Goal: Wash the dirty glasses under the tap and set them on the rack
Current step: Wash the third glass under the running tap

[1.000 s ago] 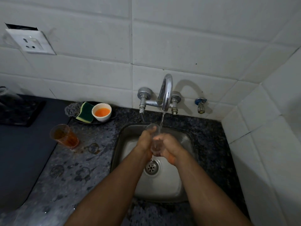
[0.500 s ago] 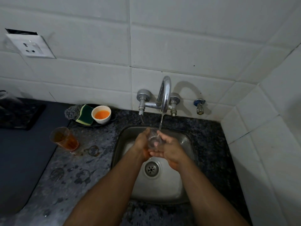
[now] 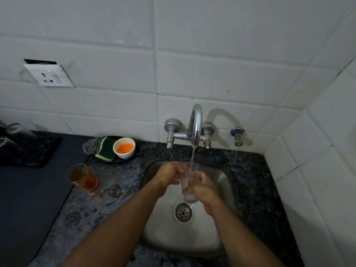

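A clear glass (image 3: 187, 182) is held over the sink (image 3: 221, 237) under the tap (image 3: 196, 124), near upright, mouth toward the stream. It is gripped by the left hand (image 3: 169, 175) and right hand (image 3: 205, 189). A dirty glass (image 3: 81, 177) stands left on the desk (image 3: 115, 205).

**Both our hands over the basin**

Our forearms reach forward, bare, converging. Our left hand (image 3: 169, 175) curls its fingers at the rim of the clear glass (image 3: 188, 182); our right hand (image 3: 205, 189) wraps around its lower body, thumb up.
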The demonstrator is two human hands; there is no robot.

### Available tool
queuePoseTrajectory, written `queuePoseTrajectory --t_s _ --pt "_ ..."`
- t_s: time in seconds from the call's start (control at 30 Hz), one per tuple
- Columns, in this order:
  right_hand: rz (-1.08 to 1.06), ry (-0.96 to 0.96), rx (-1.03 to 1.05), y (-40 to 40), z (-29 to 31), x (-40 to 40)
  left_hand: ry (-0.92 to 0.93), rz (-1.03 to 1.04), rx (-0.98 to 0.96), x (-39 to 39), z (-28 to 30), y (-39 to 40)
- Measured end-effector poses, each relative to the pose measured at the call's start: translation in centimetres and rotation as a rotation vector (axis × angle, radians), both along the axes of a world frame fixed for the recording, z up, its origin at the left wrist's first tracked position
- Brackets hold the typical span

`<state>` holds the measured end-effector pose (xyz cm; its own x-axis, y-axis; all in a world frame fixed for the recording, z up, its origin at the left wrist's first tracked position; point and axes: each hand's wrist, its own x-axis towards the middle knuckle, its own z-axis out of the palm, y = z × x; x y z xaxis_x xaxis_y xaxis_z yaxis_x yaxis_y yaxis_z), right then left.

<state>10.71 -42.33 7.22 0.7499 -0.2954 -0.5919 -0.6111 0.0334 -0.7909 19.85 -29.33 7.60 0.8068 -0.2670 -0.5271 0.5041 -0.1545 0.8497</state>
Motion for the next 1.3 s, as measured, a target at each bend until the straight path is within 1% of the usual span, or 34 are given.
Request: queuePoseTrajectory --t_s 0.07,0.1,0.13,0.2,0.23,0.3,0.4,0.47,0.7,0.77,0.83,0.9,0.97,1.03,1.13,1.2,1.27,1.3 --pt "-0.015 -0.045 -0.009 0.2 -0.3 0.1 -0.025 -0.007 0.054 0.8 -0.2 0.2" --pt "-0.026 -0.069 -0.021 0.3 -0.3 0.1 -0.067 0.021 0.119 1.5 -0.6 0.4" --pt "-0.029 -0.094 -0.041 0.4 -0.3 0.2 -0.165 0.031 0.268 2.5 -1.0 0.6" --pt "-0.018 -0.137 -0.097 0.5 -0.1 0.4 -0.371 -0.014 0.61 4.0 -1.0 0.9" --pt "-0.015 -0.155 -0.119 0.6 0.0 0.5 -0.449 -0.043 0.701 4.5 -0.8 0.8" --pt "-0.006 -0.195 -0.167 0.6 0.1 0.9 -0.567 -0.116 0.808 5.4 -0.4 0.4" --pt "0.007 -0.225 -0.229 0.6 0.0 1.3 -0.677 -0.249 0.918 6.4 -0.1 -0.5" --pt "0.001 -0.238 -0.215 0.6 -0.1 1.3 -0.695 -0.286 0.958 6.8 0.0 -0.7" --pt "0.0 -0.22 -0.205 0.2 -1.0 0.8 -0.746 -0.339 1.0 7.4 -0.6 -0.5" --pt "-0.01 -0.229 -0.207 0.4 -1.1 1.1 -0.775 -0.376 1.062 7.7 -0.5 -0.5" --pt "-0.007 -0.232 -0.211 0.7 -1.0 1.5 -0.827 -0.434 1.162 7.8 -0.2 -0.7" --pt "0.046 -0.206 -0.219 0.8 -1.1 1.5 -0.857 -0.49 1.251 7.8 0.3 -1.0" --pt "0.098 -0.172 -0.197 0.2 -1.2 1.0 -0.858 -0.52 1.287 7.7 0.4 -1.4" --pt "0.082 -0.154 -0.201 -0.4 -1.1 0.9 -0.846 -0.512 1.285 7.7 0.3 -1.4" --pt "-0.031 -0.197 -0.237 -0.5 -0.5 1.6 -0.808 -0.469 1.236 7.6 0.3 -1.3" --pt "0.035 -0.213 -0.228 -0.3 0.3 2.1 -0.803 -0.444 1.2 7.4 0.4 -1.1" --pt "0.155 -0.178 -0.265 -0.4 0.6 2.1 -0.844 -0.439 1.2 7.3 0.1 -0.8" --pt "0.172 -0.159 -0.293 -0.5 0.7 2.0 -0.871 -0.439 1.217 7.4 -0.1 -0.6"
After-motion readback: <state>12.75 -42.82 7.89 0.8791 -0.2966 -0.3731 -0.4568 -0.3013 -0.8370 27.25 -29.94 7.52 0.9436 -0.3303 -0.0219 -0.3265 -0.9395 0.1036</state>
